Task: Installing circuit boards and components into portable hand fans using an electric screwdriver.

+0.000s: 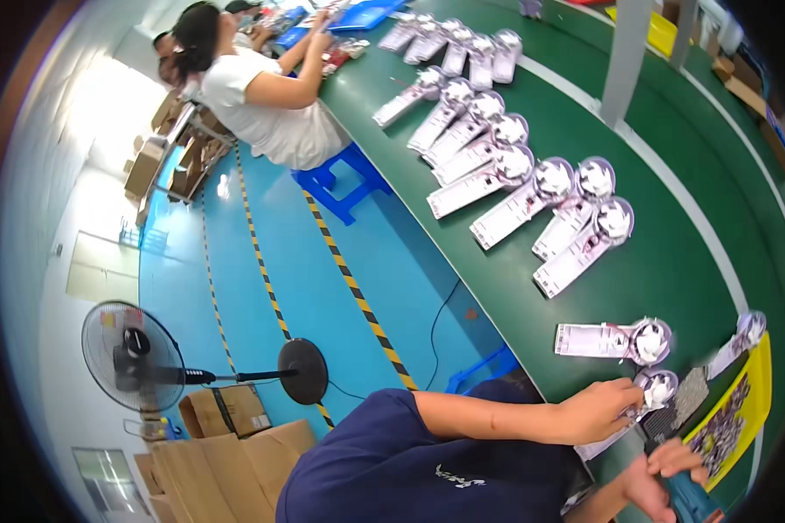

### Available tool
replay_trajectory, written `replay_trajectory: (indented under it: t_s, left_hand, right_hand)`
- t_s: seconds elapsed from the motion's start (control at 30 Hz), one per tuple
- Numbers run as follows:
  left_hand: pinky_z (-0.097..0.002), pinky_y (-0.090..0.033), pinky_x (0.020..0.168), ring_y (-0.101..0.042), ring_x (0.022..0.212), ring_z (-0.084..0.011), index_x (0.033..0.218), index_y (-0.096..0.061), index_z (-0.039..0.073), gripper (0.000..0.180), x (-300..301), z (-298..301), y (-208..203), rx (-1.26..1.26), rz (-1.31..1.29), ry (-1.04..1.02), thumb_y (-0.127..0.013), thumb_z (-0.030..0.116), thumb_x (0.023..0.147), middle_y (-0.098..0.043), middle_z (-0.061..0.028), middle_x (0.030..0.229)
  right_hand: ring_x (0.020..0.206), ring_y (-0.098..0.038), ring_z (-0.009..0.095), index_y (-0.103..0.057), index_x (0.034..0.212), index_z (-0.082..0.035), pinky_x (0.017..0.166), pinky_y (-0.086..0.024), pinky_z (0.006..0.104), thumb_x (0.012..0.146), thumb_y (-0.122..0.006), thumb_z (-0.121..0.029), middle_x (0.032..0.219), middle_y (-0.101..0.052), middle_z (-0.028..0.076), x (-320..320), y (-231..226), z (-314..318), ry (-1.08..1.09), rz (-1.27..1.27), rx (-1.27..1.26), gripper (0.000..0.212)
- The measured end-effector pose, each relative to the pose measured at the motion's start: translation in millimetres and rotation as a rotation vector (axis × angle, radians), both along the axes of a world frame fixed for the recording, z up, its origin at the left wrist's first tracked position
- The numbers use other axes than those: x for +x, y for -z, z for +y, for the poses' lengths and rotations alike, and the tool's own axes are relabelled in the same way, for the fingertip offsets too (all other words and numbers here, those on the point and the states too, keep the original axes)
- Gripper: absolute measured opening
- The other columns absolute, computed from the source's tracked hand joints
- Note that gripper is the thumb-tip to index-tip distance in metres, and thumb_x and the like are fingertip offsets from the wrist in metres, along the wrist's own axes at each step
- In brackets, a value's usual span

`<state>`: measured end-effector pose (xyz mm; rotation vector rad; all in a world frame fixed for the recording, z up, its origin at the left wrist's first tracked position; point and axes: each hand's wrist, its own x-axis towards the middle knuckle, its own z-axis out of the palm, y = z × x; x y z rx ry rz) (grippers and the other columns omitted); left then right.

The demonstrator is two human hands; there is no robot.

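My left hand (597, 411) is closed on a pale lavender, paddle-shaped plastic housing (657, 389) with a white bladed part in its round head. The fingers press near that head, and most of the handle is hidden under the hand. Close by on the right, my right hand (667, 478) wraps around a teal power screwdriver (693, 499); its tip is hard to make out. Just beyond my left hand lies another housing (595, 340) of the same kind, flat on the green table. A further one (737, 344) rests against the yellow tray's corner.
The yellow tray (766, 370) holds many small dark parts. Several similar housings (576, 248) lie in rows along the green table (672, 253). A grey post (624, 65) rises from it. At the far left a person (266, 105) sits working. A floor fan (133, 356) and cardboard boxes (235, 466) stand left.
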<state>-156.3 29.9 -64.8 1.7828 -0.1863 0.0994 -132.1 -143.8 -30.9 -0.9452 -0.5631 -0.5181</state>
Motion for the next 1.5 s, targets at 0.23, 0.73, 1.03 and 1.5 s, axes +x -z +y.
replay_trajectory:
  t_s: [0.23,0.73,1.03,1.5]
  left_hand:
    - [-0.0399,-0.051,0.069,-0.064,0.077,-0.0271,0.102,-0.063,0.005,0.020,14,18,-24,0.008,0.164,0.044,-0.069,0.003,0.082,-0.058,-0.0124,0.089]
    - [-0.0306,-0.052,0.063,-0.065,0.067,-0.0149,0.103,-0.066,0.003,0.023,18,16,-44,0.031,0.391,0.135,-0.075,0.007,0.082,-0.065,-0.0101,0.076]
    - [-0.0221,-0.053,0.065,-0.067,0.079,-0.0074,0.108,-0.066,-0.002,0.021,21,40,-37,0.000,0.463,0.051,-0.072,-0.003,0.088,-0.072,-0.0072,0.089]
    - [-0.0225,-0.055,0.073,-0.067,0.079,-0.0087,0.108,-0.066,-0.005,0.020,25,22,-32,-0.170,0.484,0.101,-0.072,-0.003,0.089,-0.071,-0.0071,0.090]
  right_hand:
    - [0.040,-0.034,0.015,-0.048,0.099,-0.008,0.035,-0.028,0.0312,0.094,-0.039,-0.077,0.062,-0.042,0.005,-9,-34,8,0.368,0.301,0.017,0.070]
    - [0.043,-0.039,0.018,-0.047,0.134,-0.011,0.039,-0.035,0.0338,0.096,-0.037,-0.075,0.071,-0.057,0.009,-29,13,-53,0.248,0.397,0.257,0.075]
    - [0.066,-0.057,0.006,-0.059,0.120,0.000,0.057,-0.046,0.0216,0.086,-0.076,-0.007,0.103,-0.075,0.006,-1,-18,10,0.143,0.806,-0.706,0.039]
    - [0.089,-0.075,0.022,-0.060,0.116,-0.003,0.077,-0.056,0.0319,0.082,-0.080,-0.009,0.097,-0.074,0.014,-3,-11,26,0.313,0.792,-1.138,0.039]
